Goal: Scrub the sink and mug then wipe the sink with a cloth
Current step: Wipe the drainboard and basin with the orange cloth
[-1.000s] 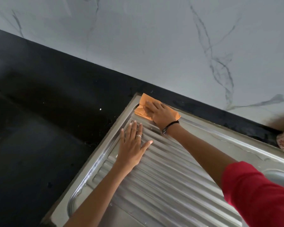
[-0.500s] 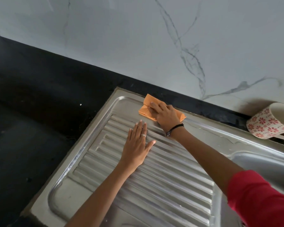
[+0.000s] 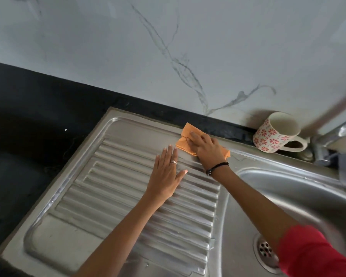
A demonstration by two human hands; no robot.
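A steel sink with a ribbed drainboard [image 3: 112, 186] fills the lower view, its basin [image 3: 288, 196] at the right. My right hand [image 3: 207, 147] presses a folded orange cloth [image 3: 185, 139] onto the drainboard's far rim, fingers bent over it. My left hand [image 3: 166, 174] lies flat on the ribs just in front, fingers straight, a ring on one finger. A white mug with red flowers [image 3: 274, 134] lies tipped on the far ledge beside the tap, its mouth facing me.
Black countertop [image 3: 28, 126] runs to the left and along the back. A marbled white wall [image 3: 168, 47] rises behind. The chrome tap [image 3: 332, 134] stands at the far right. The drain strainer [image 3: 266, 250] sits in the basin.
My right hand has slid the cloth rightward along the far rim. The view has swung right, bringing mug, tap and basin into sight. My left hand stays flat on the ribs.
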